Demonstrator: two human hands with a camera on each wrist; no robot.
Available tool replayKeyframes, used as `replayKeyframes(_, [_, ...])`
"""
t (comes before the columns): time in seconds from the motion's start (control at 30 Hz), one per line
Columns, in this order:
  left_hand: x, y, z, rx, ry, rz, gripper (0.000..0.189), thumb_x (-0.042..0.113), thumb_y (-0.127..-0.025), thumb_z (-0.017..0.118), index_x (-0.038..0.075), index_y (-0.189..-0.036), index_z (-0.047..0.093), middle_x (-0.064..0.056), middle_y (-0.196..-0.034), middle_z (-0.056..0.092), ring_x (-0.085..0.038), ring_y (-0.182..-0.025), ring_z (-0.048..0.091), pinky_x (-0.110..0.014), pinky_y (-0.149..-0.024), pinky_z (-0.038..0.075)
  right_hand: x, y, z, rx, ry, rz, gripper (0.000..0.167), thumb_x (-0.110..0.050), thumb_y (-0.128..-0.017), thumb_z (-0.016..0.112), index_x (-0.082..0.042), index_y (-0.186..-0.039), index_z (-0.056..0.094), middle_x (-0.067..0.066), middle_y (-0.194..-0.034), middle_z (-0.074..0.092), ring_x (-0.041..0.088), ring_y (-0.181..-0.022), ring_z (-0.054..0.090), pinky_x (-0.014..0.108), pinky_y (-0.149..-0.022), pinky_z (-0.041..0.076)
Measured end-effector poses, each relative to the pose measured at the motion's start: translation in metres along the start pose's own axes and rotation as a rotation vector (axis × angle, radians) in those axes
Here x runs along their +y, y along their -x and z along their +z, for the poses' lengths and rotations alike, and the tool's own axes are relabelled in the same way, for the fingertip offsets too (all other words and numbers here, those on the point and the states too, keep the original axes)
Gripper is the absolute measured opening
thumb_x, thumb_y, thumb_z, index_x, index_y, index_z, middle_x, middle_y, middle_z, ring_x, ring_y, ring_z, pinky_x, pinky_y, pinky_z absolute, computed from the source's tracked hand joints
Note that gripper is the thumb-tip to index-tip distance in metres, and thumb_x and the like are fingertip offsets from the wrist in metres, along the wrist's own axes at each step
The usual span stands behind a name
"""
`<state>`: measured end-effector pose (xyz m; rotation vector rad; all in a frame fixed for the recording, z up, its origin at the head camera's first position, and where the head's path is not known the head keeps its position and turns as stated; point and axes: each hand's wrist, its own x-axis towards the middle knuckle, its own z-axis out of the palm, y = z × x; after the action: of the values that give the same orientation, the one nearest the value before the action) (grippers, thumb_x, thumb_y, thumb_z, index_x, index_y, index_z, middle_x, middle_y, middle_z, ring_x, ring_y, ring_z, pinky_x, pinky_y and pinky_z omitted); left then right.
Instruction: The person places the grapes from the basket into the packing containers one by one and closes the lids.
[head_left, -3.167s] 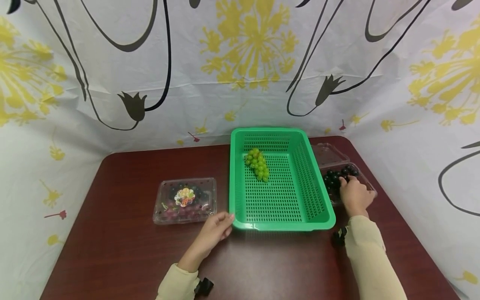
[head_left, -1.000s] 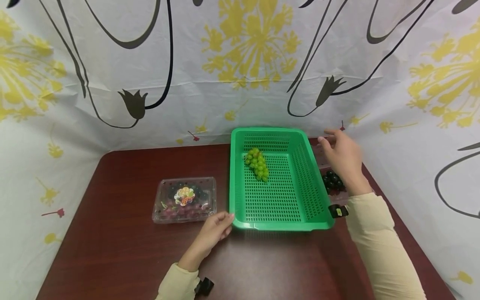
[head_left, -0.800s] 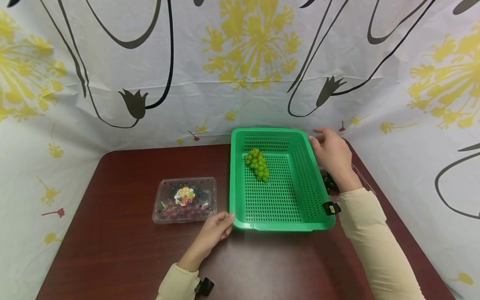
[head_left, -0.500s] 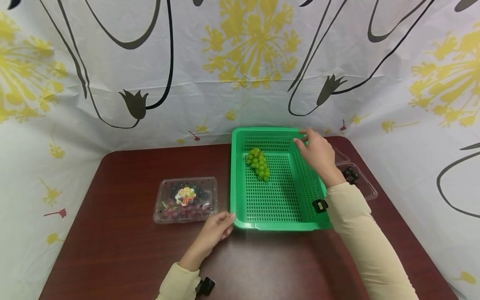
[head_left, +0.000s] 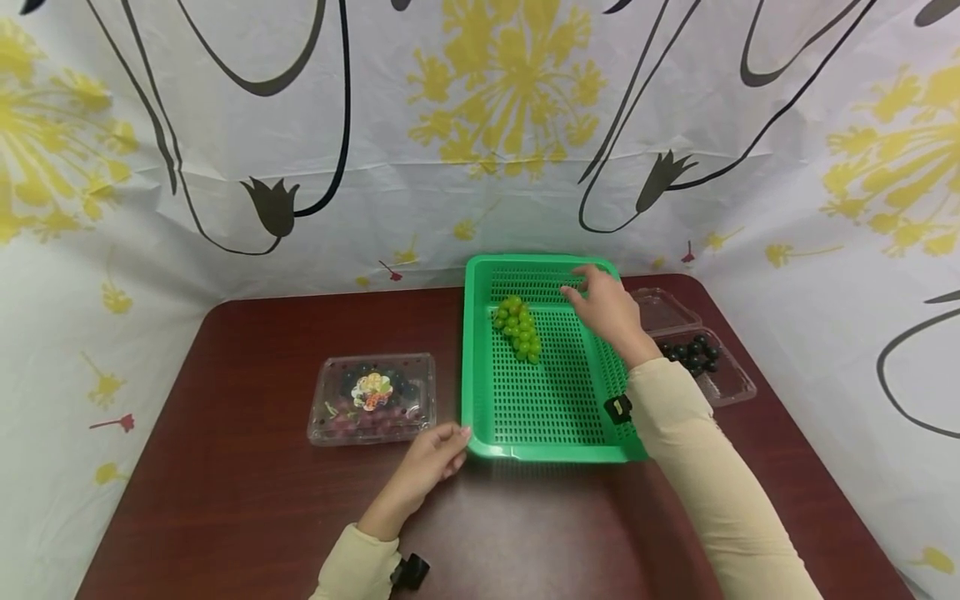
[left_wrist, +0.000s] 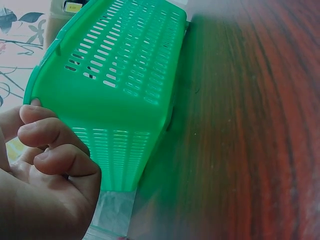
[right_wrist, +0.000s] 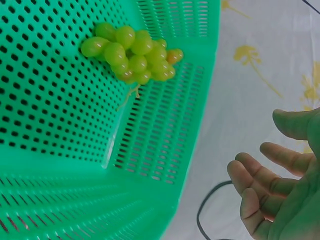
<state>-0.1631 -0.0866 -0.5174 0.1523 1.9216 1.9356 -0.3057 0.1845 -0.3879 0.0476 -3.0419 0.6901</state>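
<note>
A green plastic basket (head_left: 540,454) stands near the back of the table, with a bunch of green grapes (head_left: 517,329) lying in its left part. My left hand (head_left: 431,458) pinches the rim at the basket's near left corner; in the left wrist view its lower fingers are curled beside the basket wall. Over the right side of the basket hovers my right hand (head_left: 607,310), fingers loosely spread and holding nothing. In the right wrist view the same hand (right_wrist: 285,185) is apart from the rim and the green grapes (right_wrist: 132,55).
Right of the basket lies a clear clamshell box (head_left: 731,383), lid back, holding dark grapes (head_left: 693,354). My right forearm partly hides it. A closed clamshell box (head_left: 322,421) with dark and red grapes and a round sticker (head_left: 371,392) sits to the left. Patterned cloth (head_left: 450,208) hangs behind.
My right hand has left the dark grapes in the clamshell box, risen, and moved left over the basket. My left hand stays on the rim.
</note>
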Motion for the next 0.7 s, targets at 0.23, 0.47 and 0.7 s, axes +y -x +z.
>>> replayKeyframes(0.23, [0.001,-0.001,-0.002,0.0,0.003,0.01,0.033,0.032,-0.1,0.051,0.004,-0.083,0.05,0.003,-0.066,0.044,-0.006,-0.055,0.036,-0.02,-0.055,0.033,-0.009,-0.01,0.019,-0.054,0.045,0.002,0.051,-0.036,-0.1,0.052,-0.009,-0.142,0.042,0.017,-0.117,0.063,0.03,-0.086,0.065,0.037,-0.056,0.046])
replayKeyframes(0.47, [-0.003,-0.002,-0.003,0.001,0.003,0.028,0.034,0.034,-0.1,0.052,0.006,-0.081,0.05,0.003,-0.065,0.044,-0.005,-0.054,0.036,-0.019,-0.055,0.033,-0.009,-0.013,0.044,-0.109,0.078,0.02,0.054,-0.038,-0.099,0.052,-0.009,-0.143,0.04,0.018,-0.131,0.055,0.032,-0.095,0.063,0.042,-0.063,0.048])
replayKeyframes(0.7, [-0.007,-0.001,-0.001,-0.003,-0.01,0.023,0.034,0.036,-0.099,0.052,0.008,-0.08,0.051,0.003,-0.065,0.044,-0.005,-0.054,0.036,-0.018,-0.054,0.033,0.003,-0.007,0.066,-0.181,0.106,0.025,0.056,-0.039,-0.099,0.053,-0.008,-0.144,0.039,0.022,-0.135,0.052,0.033,-0.095,0.063,0.039,-0.057,0.047])
